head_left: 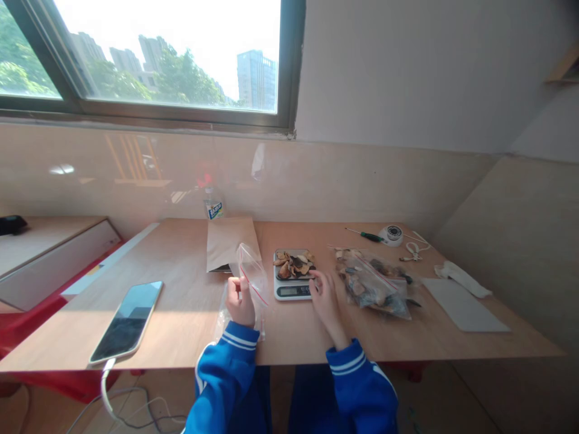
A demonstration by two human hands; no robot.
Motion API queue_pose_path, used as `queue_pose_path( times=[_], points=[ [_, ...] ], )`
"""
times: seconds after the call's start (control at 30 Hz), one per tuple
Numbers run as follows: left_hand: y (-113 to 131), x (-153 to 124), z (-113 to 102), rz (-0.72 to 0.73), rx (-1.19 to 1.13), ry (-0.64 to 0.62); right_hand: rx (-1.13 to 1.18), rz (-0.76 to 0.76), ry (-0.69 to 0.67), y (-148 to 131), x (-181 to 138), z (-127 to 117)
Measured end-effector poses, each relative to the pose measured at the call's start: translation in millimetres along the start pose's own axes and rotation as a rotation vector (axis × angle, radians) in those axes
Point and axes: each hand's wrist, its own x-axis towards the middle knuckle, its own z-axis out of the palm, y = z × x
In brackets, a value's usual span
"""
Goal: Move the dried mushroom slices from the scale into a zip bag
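Observation:
My left hand (pixel 241 301) is closed on a clear zip bag (pixel 251 271) with a red seal line, held up above the table. More clear plastic lies under and beside that wrist. A small white digital scale (pixel 294 291) stands in the middle, and dried brown and dark slices (pixel 293 264) are heaped on its tray. At the scale's right edge is my right hand (pixel 324 295), its fingers apart by the slices; nothing shows in it. To its right lie clear zip bags (pixel 377 286) filled with similar dried pieces.
A brown paper bag (pixel 231 241) and a bottle (pixel 212 206) are at the back. A phone (pixel 129 322) with a cable lies left. Toward the right are a screwdriver (pixel 367 235), a white round device (pixel 392 235), a grey-white sheet (pixel 465 307) and a crumpled white item (pixel 462 279).

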Motion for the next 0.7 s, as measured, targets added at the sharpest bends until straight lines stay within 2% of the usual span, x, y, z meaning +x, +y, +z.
queue_pose_path(
  times=[0.13,0.23,0.43,0.57,0.7],
  points=[
    [-19.6,-7.1,5.6,0.104,0.043,-0.094,-0.231,-0.056,-0.01,24.9,31.4,1.3],
    [-26.0,-10.3,1.4,0.164,0.055,-0.129,-0.286,-0.041,-0.044,29.4,37.3,-2.3],
    [-24.5,-11.0,-3.1,0.169,0.062,-0.083,-0.283,-0.054,0.081,42.2,1.0,-26.3],
    [-20.4,-12.3,-2.7,0.172,0.041,-0.065,-0.366,-0.112,0.06,51.5,-27.9,-37.1],
    [-13.3,-17.1,-0.8,0.109,0.018,-0.009,-0.324,-0.126,0.075,48.7,-33.7,-39.3]
  ],
)
